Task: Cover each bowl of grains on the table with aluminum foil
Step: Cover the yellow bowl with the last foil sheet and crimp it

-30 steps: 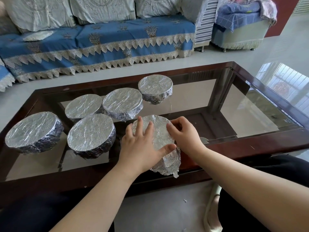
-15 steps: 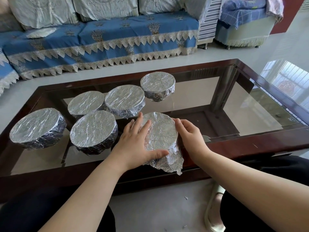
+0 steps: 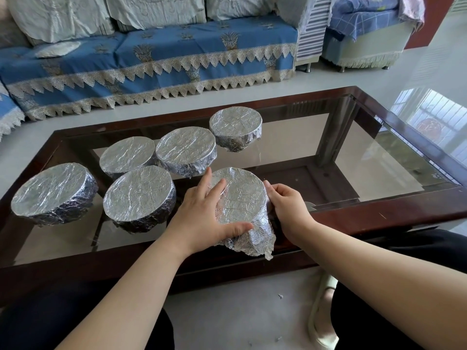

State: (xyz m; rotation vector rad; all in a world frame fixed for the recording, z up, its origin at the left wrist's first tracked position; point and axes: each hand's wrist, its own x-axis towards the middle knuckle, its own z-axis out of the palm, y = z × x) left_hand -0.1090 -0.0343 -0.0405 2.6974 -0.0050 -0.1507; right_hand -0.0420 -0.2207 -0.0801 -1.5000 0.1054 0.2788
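Observation:
Several bowls wrapped in aluminum foil stand on a glass-topped table (image 3: pixel 394 157). The nearest foil-covered bowl (image 3: pixel 241 198) sits at the front edge, with a loose flap of foil (image 3: pixel 260 242) hanging over its near side. My left hand (image 3: pixel 204 213) lies on its left side, fingers spread over the top and thumb pressing the foil at the front. My right hand (image 3: pixel 285 200) cups its right rim with curled fingers. Other wrapped bowls stand at far left (image 3: pixel 50 190), front left (image 3: pixel 139 195), middle (image 3: pixel 126 157), centre back (image 3: pixel 185 150) and farthest back (image 3: pixel 236 125).
The table has a dark wooden frame (image 3: pixel 379 213) with a lower shelf seen through the glass. A blue-covered sofa (image 3: pixel 151 59) runs along the back. A slipper (image 3: pixel 323 311) and small foil scraps lie on the floor by my legs.
My right hand slid from the top of the nearest bowl to its right rim. My left hand shifted a little toward the left side, thumb pressing the foil down at the front.

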